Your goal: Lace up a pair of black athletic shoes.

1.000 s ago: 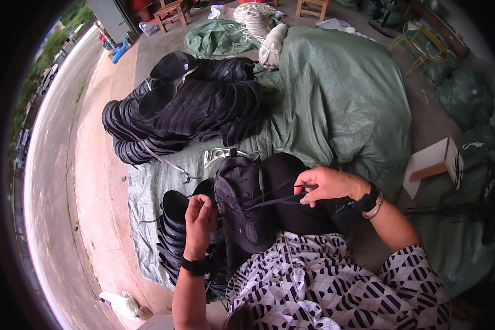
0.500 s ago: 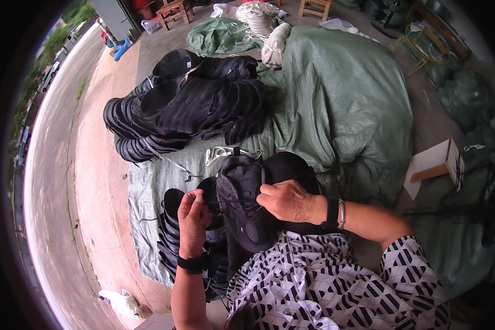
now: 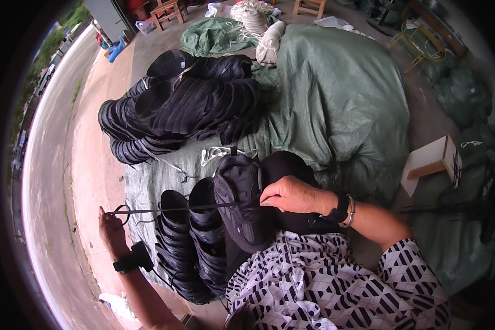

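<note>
A black shoe upper (image 3: 251, 231) rests on my lap, its tongue pointing away from me. A dark shoelace (image 3: 165, 209) runs taut from its lacing out to the left. Far out at that side, my left hand (image 3: 113, 235) is closed on the lace, with a loop of it hanging by the fingers. My right hand (image 3: 297, 196) pinches at the right side of the lacing, closed on the shoelace there; its fingertips partly hide the grip. Beneath the lace, two rows of nested black shoe uppers (image 3: 208, 242) lie beside my left thigh.
A big heap of black uppers (image 3: 203, 104) lies ahead on a green sheet (image 3: 198, 154). To its right bulges a large green tarp (image 3: 341, 99). White cord bundles (image 3: 253, 19) and a wooden stool (image 3: 168, 12) stand farther back. A white-topped wooden piece (image 3: 429, 159) is at right.
My left hand has swung out to the left, drawing the lace into a long straight line. The right hand stays close to the shoe. The view has shifted slightly.
</note>
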The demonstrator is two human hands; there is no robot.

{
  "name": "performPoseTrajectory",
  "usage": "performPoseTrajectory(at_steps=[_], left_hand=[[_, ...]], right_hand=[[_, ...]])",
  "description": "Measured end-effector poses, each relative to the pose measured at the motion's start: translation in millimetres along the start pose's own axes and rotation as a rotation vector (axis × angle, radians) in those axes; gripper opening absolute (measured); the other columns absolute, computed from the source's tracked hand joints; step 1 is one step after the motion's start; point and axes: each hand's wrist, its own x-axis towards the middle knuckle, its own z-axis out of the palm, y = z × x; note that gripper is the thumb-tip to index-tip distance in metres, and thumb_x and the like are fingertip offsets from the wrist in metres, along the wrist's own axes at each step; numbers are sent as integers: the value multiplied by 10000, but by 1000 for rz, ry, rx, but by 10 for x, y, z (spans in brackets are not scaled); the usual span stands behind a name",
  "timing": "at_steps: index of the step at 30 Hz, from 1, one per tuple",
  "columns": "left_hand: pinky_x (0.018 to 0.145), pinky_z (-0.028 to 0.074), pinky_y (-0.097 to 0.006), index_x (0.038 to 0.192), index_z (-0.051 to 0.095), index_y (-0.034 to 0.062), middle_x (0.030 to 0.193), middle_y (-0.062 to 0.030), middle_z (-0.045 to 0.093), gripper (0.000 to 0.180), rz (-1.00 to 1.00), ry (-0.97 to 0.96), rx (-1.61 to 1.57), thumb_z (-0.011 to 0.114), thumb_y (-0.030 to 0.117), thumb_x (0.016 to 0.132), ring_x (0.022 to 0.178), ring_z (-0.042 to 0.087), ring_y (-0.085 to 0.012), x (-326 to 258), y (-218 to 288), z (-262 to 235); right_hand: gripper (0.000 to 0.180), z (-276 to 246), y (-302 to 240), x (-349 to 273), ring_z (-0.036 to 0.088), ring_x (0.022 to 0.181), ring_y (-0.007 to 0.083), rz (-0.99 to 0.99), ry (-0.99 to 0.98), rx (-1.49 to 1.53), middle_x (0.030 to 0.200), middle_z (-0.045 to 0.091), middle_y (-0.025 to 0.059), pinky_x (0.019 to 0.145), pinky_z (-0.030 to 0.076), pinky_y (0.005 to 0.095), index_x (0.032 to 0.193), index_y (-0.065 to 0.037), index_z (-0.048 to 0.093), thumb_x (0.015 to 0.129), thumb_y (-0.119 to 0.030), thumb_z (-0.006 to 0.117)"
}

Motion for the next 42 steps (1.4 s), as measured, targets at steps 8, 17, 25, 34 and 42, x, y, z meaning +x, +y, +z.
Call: performPoseTrajectory(at_steps=[8, 17, 25, 34, 42], left_hand=[[380, 207, -188, 855, 535, 106, 584, 63, 372, 146, 131, 185, 368, 564, 232, 924, 437, 261, -20, -166, -40, 176], [418, 317, -247, 892, 540, 50, 700, -26, 497, 239, -113, 226, 872, 470, 275, 930, 540, 419, -101, -382, -1022, -454], [634, 402, -201, 1073, 603, 2, 786, -5, 566, 258, -135, -301, 790, 452, 148, 924, 677, 495, -77, -1166, -1133, 867], [677, 475, -211, 986, 600, -13, 814, -34, 651, 158, -28, -405, 510, 594, 124, 908, 716, 595, -76, -1838, -1303, 1706], [544, 312, -175, 840, 594, 33, 648, 81, 492, 215, -269, -674, 680, 585, 232, 921, 581, 393, -19, -1815, -1233, 1693]], right_hand=[[100, 16, 243, -60, 626, 695, 281, -298, 421, -318, 808, 633, 112, 635, 491, 329, 862, -31, 627, 847, -130, 619], [212, -169, 411, -465, 512, 530, 39, 242, 234, 401, 667, 629, 4, 440, 385, 189, 799, -10, 632, 871, -209, 621], [97, -262, 406, -252, 548, 531, 51, 47, 531, 247, 648, 609, 16, 450, 424, 198, 861, -8, 630, 879, -92, 584], [90, 188, 314, 41, 647, 688, 297, -195, 378, -284, 713, 641, 130, 620, 513, 371, 822, -27, 587, 840, -114, 573], [99, 257, 353, 101, 628, 689, 321, -216, 412, -327, 727, 634, 124, 603, 491, 409, 788, -45, 575, 825, -134, 595]])
